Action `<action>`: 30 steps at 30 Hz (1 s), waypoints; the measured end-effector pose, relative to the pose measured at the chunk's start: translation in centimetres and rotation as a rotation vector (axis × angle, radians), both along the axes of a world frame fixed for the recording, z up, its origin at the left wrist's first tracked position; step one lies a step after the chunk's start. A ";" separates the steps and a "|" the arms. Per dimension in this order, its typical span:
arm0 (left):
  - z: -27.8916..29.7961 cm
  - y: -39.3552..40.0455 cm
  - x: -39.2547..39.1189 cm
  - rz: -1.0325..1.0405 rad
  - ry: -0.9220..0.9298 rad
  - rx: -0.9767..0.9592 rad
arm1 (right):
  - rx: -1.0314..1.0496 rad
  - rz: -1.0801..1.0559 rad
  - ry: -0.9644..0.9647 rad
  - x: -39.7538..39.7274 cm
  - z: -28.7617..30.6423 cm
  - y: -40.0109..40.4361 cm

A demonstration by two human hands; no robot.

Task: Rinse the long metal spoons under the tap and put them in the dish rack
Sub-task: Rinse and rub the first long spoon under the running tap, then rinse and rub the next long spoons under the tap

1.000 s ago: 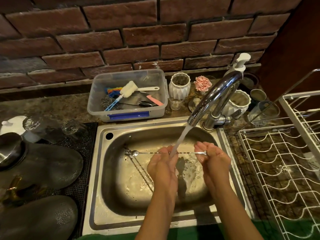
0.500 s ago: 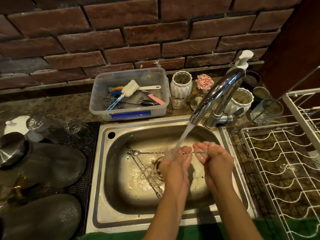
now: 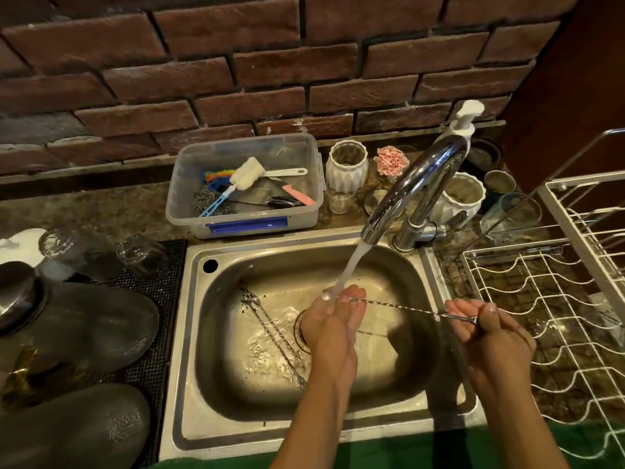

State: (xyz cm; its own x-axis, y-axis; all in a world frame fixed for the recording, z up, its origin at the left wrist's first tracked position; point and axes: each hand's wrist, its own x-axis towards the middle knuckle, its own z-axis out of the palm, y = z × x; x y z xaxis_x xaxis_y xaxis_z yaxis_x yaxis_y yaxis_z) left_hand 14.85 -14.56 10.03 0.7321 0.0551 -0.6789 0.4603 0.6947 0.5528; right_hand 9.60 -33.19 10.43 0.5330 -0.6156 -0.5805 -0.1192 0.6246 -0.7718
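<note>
Right hand (image 3: 487, 330) pinches end of long twisted-stem metal spoon (image 3: 402, 308) over steel sink (image 3: 436, 286); left hand (image 3: 333, 314) curls round other end under stream. I judge it light, stiff, wet-slick; grip twisted stem.

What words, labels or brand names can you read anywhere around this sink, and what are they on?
None can be read. The plastic tub bears only a plain blue strip, and the pump bottle, the white jars and the tap show no print.

Home kitchen: steel sink (image 3: 189, 333), running tap (image 3: 416, 184), dish rack (image 3: 575, 299), brick backsplash (image 3: 236, 79)
</note>
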 end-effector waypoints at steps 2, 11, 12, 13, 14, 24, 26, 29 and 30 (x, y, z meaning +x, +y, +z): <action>0.0 0.0 0.1 -0.005 -0.022 0.030 | -0.002 0.021 0.021 -0.1 0.2 0.1; -1.6 -0.5 -0.6 -0.139 -0.047 0.098 | -0.276 0.507 0.357 -0.1 -1.7 1.5; -1.9 -0.3 -0.6 -0.141 -0.044 0.129 | -0.416 0.659 0.417 0.0 -1.9 1.6; -2.2 0.0 -0.4 -0.139 -0.042 0.178 | -0.599 0.815 0.475 0.0 -2.2 1.8; -2.6 0.4 -0.1 -0.141 -0.041 0.244 | -0.751 0.956 0.510 0.0 -2.1 2.3; -6.6 2.3 2.0 -0.506 -0.097 0.987 | -0.984 1.327 0.359 2.8 -7.4 12.5; -7.7 3.0 2.5 -0.547 -0.072 1.007 | -0.910 1.295 0.370 2.5 -9.1 13.2; -9.6 4.3 2.6 -0.576 0.012 0.960 | -0.753 1.205 0.448 3.1 -11.2 13.6; -10.4 5.0 2.4 -0.586 0.059 0.982 | -0.768 1.195 0.473 3.3 -11.9 13.5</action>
